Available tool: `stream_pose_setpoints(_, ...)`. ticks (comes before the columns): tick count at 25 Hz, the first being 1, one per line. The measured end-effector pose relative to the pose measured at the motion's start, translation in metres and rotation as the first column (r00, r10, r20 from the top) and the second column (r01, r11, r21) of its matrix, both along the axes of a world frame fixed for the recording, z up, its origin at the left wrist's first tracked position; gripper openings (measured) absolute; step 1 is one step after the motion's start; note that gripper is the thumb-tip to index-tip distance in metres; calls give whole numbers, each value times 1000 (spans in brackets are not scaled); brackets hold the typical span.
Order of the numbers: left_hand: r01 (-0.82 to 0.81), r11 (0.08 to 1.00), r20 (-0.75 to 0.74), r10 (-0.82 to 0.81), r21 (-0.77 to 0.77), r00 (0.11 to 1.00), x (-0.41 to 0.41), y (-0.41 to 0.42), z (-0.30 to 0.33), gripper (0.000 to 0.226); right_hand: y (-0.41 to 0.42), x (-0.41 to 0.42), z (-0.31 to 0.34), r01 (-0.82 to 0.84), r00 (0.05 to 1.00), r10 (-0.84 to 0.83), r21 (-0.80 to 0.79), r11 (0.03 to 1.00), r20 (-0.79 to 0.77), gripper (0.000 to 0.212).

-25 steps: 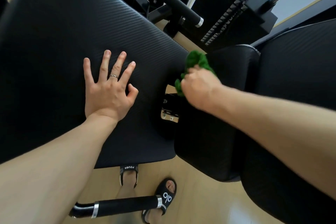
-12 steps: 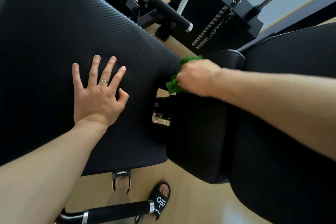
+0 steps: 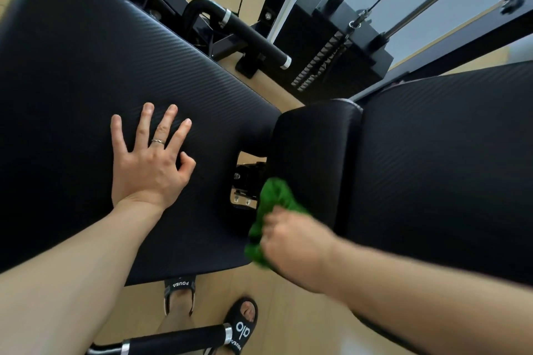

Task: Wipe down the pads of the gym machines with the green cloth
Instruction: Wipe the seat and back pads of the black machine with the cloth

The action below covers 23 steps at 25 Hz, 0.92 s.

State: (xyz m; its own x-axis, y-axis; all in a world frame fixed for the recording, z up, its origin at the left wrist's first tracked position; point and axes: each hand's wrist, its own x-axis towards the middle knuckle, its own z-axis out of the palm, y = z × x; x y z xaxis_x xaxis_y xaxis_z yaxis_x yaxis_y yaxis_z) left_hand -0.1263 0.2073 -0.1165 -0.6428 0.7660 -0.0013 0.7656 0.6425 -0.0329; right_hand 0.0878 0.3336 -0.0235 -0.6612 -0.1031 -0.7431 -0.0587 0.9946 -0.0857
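Note:
A large black ribbed pad (image 3: 86, 72) fills the left of the view. My left hand (image 3: 150, 161) lies flat on it, fingers spread, holding nothing. A smaller smooth black pad (image 3: 314, 147) sits in the middle, beside a second big ribbed pad (image 3: 447, 158) on the right. My right hand (image 3: 294, 245) is closed on the bunched green cloth (image 3: 271, 210) and presses it against the near left edge of the small pad. Part of the cloth is hidden under my fingers.
A metal bracket (image 3: 245, 184) shows in the gap between the pads. Two black handles, a far handle (image 3: 251, 34) and a near handle (image 3: 173, 340), stick out. The weight stack (image 3: 337, 57) with guide rods stands behind. My sandalled feet (image 3: 230, 323) are on the wooden floor.
My right hand has dragged the green cloth from the far end of the small pad down to its near end. My left hand has stayed flat on the big pad.

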Motion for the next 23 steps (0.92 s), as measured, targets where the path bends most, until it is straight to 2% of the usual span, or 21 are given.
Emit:
stream_pose_setpoints(2,-5,1000,-10,5,-14,1000,1,1,1,59,-37,20,-18,-67,992,70,-29,997,103,30)
stream_pose_setpoints(5,7,1000,2,-7,0,1000,1,1,-3,60,-39,9,-43,-125,988,128,-38,991,81,28)
stream_pose_setpoints(10,10,1000,-4,-10,17,1000,-1,0,-8,59,-45,-12,-59,-210,975,203,61,976,95,31)
stream_pose_setpoints(17,3,999,-6,-3,-35,1000,0,1,0,60,-40,8,5,-101,981,99,1,995,168,34)
stream_pose_setpoints(20,4,1000,21,-4,-22,1000,2,2,1,60,-35,35,38,-213,970,203,68,975,135,40)
stream_pose_setpoints(23,-9,1000,23,10,-22,1000,0,-1,-1,60,-40,38,39,-284,954,272,84,955,127,44)
